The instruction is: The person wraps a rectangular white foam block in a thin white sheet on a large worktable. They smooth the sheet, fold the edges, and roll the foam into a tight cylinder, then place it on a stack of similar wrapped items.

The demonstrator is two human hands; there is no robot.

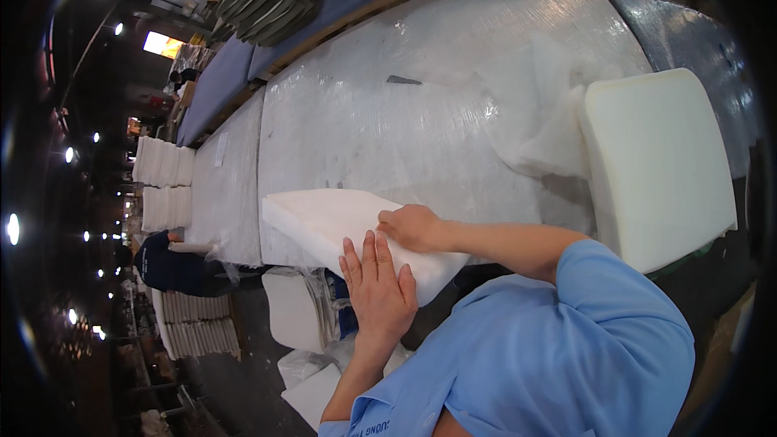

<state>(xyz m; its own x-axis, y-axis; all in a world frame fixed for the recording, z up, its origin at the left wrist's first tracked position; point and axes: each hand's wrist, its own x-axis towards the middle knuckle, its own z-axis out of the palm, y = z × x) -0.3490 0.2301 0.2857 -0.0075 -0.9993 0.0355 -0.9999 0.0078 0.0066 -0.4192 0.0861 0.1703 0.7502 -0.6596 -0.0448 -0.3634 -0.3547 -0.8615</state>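
A white foam cushion (pixel 316 212) lies tilted at the near edge of the table, between my body and the tabletop. My left hand (pixel 378 287) is flat against its near side, with the fingers stretched out. Just beyond it, my right hand (pixel 414 228) bends its fingers down onto the cushion's upper face and pinches its surface. Whether a thin cover is caught between those fingertips is too small to tell. The two hands are close together but apart.
The table (pixel 348 129) is wrapped in clear film. To the right stands a stack of white cushions (pixel 660 162) beside crumpled plastic film (pixel 542 129). Grey pads (pixel 271 0) are piled at the back. White pads (pixel 295 311) sit low on the left, and a co-worker (pixel 174 265) bends farther off.
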